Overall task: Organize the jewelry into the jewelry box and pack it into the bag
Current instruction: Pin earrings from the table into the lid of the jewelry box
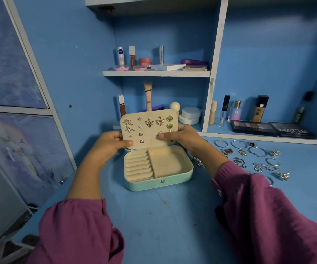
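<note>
Jewelry box [159, 182] sits open on the blue desk [172, 216]; left hand [113, 142] and right hand [182, 138] each grip a side of its earring-studded lid panel [152, 138].

Both hands [113, 142] [180, 137] on open jewelry box's [159, 182] earring panel [150, 129]

Two bare hands, left hand [113, 143], right hand [184, 139]. Loose magenta-purple long sleeves [268, 216], gathered cuffs; small button [219, 192] on right cuff. Forearms partly bare. No rings seen.
</note>
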Demonstrator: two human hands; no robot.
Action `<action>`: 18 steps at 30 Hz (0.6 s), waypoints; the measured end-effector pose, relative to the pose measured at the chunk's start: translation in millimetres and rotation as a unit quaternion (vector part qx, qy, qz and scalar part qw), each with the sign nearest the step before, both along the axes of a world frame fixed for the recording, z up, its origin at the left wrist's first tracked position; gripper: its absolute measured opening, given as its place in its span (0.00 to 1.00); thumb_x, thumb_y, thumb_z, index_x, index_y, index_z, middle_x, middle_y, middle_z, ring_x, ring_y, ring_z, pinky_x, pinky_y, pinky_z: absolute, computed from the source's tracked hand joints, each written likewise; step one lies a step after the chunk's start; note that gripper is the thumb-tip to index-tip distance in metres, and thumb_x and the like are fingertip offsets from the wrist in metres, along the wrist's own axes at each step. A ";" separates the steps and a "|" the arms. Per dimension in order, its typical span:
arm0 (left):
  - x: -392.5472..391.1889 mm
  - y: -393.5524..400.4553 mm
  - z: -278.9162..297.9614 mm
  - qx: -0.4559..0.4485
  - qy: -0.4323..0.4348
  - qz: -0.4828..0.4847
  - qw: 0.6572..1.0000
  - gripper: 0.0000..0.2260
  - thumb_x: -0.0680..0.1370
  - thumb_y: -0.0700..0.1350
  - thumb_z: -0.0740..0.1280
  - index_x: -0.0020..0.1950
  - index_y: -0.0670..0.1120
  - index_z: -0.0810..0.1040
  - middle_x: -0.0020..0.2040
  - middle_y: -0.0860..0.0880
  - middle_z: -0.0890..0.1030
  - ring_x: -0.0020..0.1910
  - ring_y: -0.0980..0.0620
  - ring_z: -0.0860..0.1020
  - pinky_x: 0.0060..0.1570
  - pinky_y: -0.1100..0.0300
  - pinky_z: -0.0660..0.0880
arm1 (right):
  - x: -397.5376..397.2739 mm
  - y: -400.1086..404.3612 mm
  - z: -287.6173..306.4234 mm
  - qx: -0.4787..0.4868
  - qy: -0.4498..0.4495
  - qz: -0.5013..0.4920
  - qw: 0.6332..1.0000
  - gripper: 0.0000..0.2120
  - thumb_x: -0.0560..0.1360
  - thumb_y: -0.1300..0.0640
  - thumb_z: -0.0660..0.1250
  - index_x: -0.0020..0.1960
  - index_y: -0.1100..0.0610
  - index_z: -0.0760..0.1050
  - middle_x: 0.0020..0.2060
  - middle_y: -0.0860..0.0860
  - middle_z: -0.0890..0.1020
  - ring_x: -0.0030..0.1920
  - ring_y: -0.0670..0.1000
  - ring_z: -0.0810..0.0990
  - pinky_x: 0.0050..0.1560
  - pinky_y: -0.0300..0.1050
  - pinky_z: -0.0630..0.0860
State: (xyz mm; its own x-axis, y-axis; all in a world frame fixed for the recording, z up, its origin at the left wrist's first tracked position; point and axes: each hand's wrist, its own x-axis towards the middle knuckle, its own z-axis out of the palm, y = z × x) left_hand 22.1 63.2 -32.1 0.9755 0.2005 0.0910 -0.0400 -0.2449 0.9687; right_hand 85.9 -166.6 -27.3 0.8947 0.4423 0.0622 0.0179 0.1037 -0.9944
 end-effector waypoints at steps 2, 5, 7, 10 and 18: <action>0.6 -0.1 -0.4 -0.003 -0.001 -0.002 1.000 0.10 0.72 0.35 0.72 0.46 0.50 0.81 0.41 0.57 0.85 0.44 0.57 0.82 0.47 0.61 0.74 | 1.0 0.4 -1.2 -0.001 0.002 0.000 1.000 0.10 0.68 0.67 0.74 0.47 0.59 0.81 0.42 0.50 0.86 0.41 0.48 0.84 0.38 0.37 0.78; 1.0 -0.4 -0.8 -0.006 -0.002 -0.003 1.000 0.10 0.72 0.35 0.72 0.46 0.50 0.81 0.41 0.56 0.85 0.42 0.59 0.82 0.43 0.64 0.73 | 2.5 1.3 -2.8 0.000 -0.001 0.000 1.000 0.11 0.68 0.67 0.74 0.50 0.60 0.81 0.45 0.53 0.86 0.44 0.50 0.84 0.42 0.40 0.80; 1.0 -0.4 -1.2 -0.007 -0.003 -0.003 1.000 0.10 0.72 0.35 0.72 0.46 0.49 0.81 0.41 0.56 0.85 0.42 0.60 0.82 0.43 0.64 0.73 | 3.0 1.7 -3.4 -0.001 -0.002 -0.006 1.000 0.13 0.67 0.67 0.75 0.51 0.61 0.81 0.47 0.54 0.85 0.45 0.51 0.84 0.47 0.42 0.81; 0.7 -0.1 -1.2 -0.006 -0.006 -0.002 1.000 0.10 0.72 0.35 0.72 0.46 0.49 0.81 0.41 0.56 0.85 0.43 0.58 0.82 0.44 0.64 0.73 | 4.0 2.2 -4.8 -0.002 0.004 -0.018 1.000 0.15 0.67 0.67 0.75 0.53 0.62 0.81 0.49 0.56 0.85 0.48 0.54 0.84 0.52 0.47 0.80; 0.9 0.1 -1.3 -0.004 -0.011 -0.008 1.000 0.10 0.72 0.34 0.72 0.47 0.48 0.81 0.39 0.57 0.85 0.39 0.62 0.82 0.38 0.70 0.73 | 3.4 2.6 -5.6 0.005 -0.002 -0.015 1.000 0.14 0.66 0.67 0.75 0.52 0.63 0.81 0.48 0.56 0.85 0.48 0.54 0.84 0.51 0.48 0.81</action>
State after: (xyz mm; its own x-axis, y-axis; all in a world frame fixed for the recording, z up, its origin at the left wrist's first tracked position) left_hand 22.9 63.2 -33.4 0.9763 0.1861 0.1108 -0.0651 -0.2362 0.9695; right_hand 89.3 -164.0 -32.9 0.9071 0.4151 0.0706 0.0252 0.1139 -0.9932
